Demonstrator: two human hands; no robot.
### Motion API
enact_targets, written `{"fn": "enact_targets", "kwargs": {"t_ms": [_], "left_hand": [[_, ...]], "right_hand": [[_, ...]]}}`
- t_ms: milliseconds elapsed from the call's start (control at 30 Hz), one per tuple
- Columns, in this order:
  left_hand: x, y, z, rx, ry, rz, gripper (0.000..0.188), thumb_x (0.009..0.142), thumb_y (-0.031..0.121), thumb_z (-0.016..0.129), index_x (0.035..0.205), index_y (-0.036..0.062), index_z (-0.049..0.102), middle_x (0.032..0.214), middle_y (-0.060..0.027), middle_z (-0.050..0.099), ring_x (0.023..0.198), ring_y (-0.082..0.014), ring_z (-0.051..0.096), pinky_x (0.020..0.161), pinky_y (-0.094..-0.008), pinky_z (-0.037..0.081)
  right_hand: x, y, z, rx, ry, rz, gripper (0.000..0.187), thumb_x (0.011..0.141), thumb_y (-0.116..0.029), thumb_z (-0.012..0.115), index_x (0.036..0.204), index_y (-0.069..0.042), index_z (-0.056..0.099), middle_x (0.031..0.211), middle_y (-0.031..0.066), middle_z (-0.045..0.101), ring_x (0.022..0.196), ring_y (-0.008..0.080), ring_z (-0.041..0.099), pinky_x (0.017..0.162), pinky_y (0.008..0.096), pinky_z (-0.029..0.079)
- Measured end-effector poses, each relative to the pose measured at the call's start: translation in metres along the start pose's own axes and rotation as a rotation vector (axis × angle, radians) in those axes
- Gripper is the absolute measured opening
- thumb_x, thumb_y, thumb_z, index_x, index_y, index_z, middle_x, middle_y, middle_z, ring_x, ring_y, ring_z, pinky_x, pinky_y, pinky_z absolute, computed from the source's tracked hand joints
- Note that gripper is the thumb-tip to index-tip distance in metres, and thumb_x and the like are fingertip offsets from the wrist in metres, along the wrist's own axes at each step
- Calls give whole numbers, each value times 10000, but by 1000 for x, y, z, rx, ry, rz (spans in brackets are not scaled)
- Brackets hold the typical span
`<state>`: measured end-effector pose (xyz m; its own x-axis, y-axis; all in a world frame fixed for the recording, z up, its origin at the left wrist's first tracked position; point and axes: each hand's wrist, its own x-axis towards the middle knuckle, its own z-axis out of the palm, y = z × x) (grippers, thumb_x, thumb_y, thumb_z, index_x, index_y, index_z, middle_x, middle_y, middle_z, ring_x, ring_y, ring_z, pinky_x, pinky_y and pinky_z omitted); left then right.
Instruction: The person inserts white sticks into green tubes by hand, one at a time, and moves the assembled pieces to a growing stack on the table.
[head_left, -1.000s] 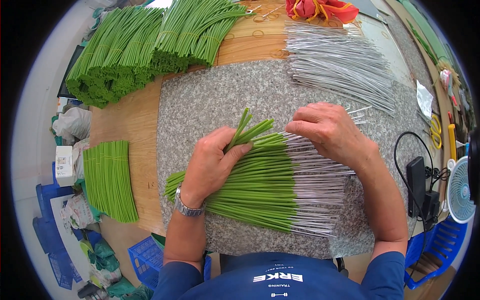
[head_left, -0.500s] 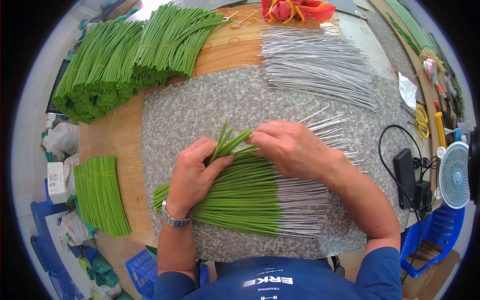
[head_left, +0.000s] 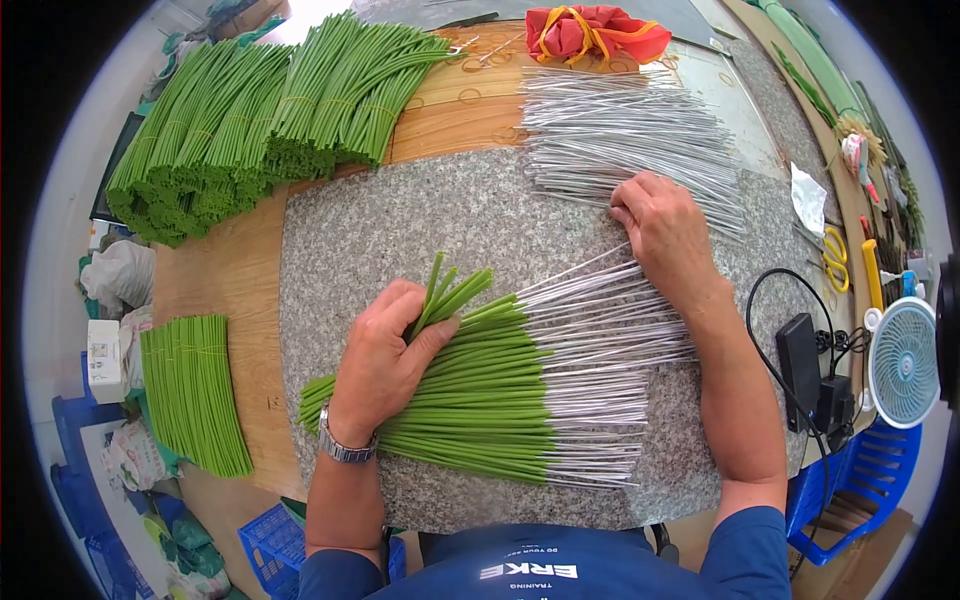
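Observation:
My left hand (head_left: pixel 385 355) grips a few loose green tubes (head_left: pixel 455 290) that stick up and to the right from its fingers. It rests on a flat row of green stems with bare silver wire ends (head_left: pixel 500 395), laid on the grey speckled slab (head_left: pixel 400 220). My right hand (head_left: pixel 665 225) reaches up to the pile of bare silver wires (head_left: pixel 610 135) at the slab's far edge. Its fingertips touch the lower wires of that pile; whether it pinches one is unclear.
Bundles of green tubes (head_left: pixel 250 120) lie at the upper left, a smaller green bundle (head_left: pixel 195 390) at the left. A red cloth (head_left: pixel 590 30) sits at the top. Yellow scissors (head_left: pixel 835 255), a black adapter with cable (head_left: pixel 800 365) and a small fan (head_left: pixel 905 360) are on the right.
My right hand has left the row of stems and moved up and right to the wire pile. The left hand still holds the loose green tubes.

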<state>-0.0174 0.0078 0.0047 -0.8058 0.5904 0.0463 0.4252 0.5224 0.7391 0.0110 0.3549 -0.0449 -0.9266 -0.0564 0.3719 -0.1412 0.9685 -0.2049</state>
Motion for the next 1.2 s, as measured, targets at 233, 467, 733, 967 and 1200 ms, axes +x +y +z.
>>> {"fn": "enact_targets", "kwargs": {"t_ms": [233, 467, 733, 967, 1200], "left_hand": [[0, 2, -2, 18, -3, -11, 178, 980, 120, 783, 1068, -22, 719, 946, -142, 634, 878, -324, 652, 799, -421, 515], [0, -1, 1, 13, 3, -3, 180, 1000, 139, 771, 1059, -22, 717, 941, -144, 630, 862, -329, 642, 783, -427, 508], [-1, 0, 0, 13, 7, -60, 169, 1035, 153, 734, 1097, -4, 726, 927, -148, 611, 847, -324, 632, 771, -420, 503], [1, 2, 0, 36, -9, -72, 171, 1038, 156, 730, 1086, -8, 725, 923, -148, 607, 843, -316, 632, 764, -412, 498], [0, 0, 0, 20, -1, -55, 174, 1038, 158, 732, 1075, -12, 725, 916, -145, 600, 828, -307, 621, 756, -408, 493]], "right_hand": [[2, 1, -1, 16, -17, -131, 76, 938, -30, 651, 981, -73, 607, 982, 88, 632, 1002, 284, 652, 906, 430, 486], [-2, -9, -5, 290, 143, -222, 212, 913, 80, 646, 1058, -72, 618, 987, 100, 671, 912, 318, 683, 806, 437, 531], [-7, -35, -11, 420, 87, -439, 165, 891, -32, 698, 1046, -83, 673, 844, 57, 614, 747, 253, 682, 598, 396, 549], [-9, -33, -10, 421, 82, -413, 175, 883, -35, 711, 1047, -87, 677, 846, 50, 614, 754, 255, 680, 599, 398, 547], [-10, -36, -8, 435, 84, -416, 173, 870, -34, 707, 1032, -91, 688, 864, 49, 633, 761, 254, 686, 615, 403, 555]]}}
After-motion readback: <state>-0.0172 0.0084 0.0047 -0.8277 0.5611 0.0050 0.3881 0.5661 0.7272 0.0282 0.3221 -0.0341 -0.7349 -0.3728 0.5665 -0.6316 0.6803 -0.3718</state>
